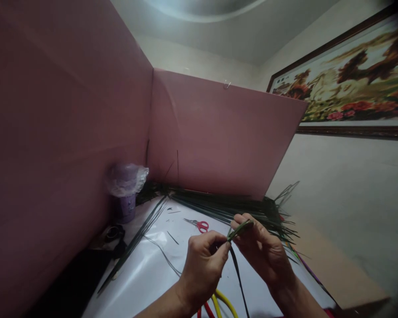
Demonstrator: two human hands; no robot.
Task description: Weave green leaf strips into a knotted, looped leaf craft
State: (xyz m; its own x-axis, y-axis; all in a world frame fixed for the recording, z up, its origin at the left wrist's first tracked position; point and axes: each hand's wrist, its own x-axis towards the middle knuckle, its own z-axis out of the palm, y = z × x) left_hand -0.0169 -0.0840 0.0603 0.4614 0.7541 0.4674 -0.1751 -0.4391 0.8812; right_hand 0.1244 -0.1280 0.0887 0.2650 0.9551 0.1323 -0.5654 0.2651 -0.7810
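Observation:
A looped green leaf strip (pixel 240 229) is held up above the white table by both hands. My left hand (pixel 205 265) pinches its near end between thumb and finger. The fingers of my right hand (pixel 263 247) are closed around the loop at its other end. From the pinch, a long dark tail of the strip (pixel 237 269) hangs down towards the table's near edge. Just beyond my left hand lies a small pair of scissors (pixel 200 226) with red handles. Yellow and red curved tubes (pixel 223 302) show beneath my hands at the bottom.
Long dark green leaf strips (pixel 215 205) lie along the back of the white table (pixel 135 269), with another bunch (pixel 132 245) down its left side. A purple bin (pixel 128 207) lined with clear plastic stands at the back left. Pink panels (pixel 212 137) wall the left and back.

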